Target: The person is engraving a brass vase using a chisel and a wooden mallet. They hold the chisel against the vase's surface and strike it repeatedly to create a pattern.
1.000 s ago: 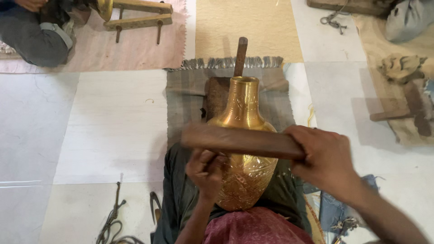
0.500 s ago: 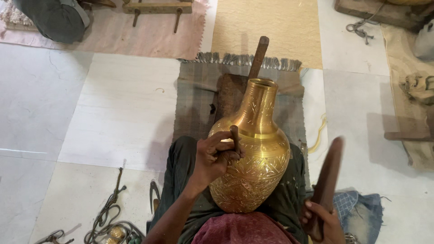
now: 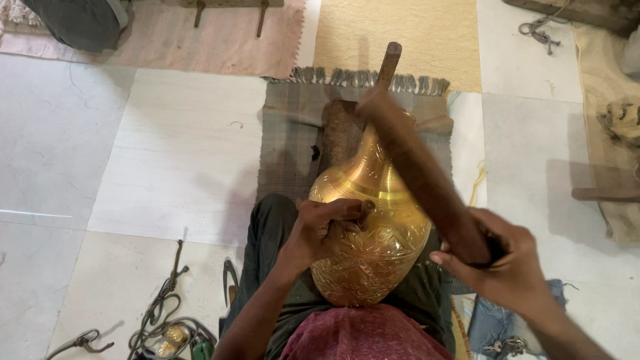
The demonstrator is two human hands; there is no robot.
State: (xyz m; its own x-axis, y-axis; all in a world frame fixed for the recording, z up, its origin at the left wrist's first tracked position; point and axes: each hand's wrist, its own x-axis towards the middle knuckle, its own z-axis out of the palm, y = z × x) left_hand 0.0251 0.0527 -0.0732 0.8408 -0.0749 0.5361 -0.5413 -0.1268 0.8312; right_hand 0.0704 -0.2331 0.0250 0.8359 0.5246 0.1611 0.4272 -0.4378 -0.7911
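Observation:
A large engraved brass vase (image 3: 373, 227) lies in my lap, its neck pointing away onto a dark wooden block (image 3: 340, 133). My left hand (image 3: 327, 230) rests on the vase's shoulder and is closed around a small metal punch (image 3: 365, 208) set against the surface. My right hand (image 3: 497, 260) grips the near end of a long dark wooden stick (image 3: 417, 163), which slants up and away over the vase's neck. A second wooden handle (image 3: 389, 60) pokes out beyond the vase mouth.
A grey fringed mat (image 3: 293, 133) lies under the block on a pale tiled floor. Cords and small tools (image 3: 167, 320) sit at the lower left. Pink and yellow rugs (image 3: 400, 33) lie beyond. Blue cloth (image 3: 493, 320) is at my right; wooden pieces (image 3: 603, 193) lie farther right.
My right hand has swung the wooden stick from low at my right side up and over the vase's neck. My left hand has stayed on the vase with the punch.

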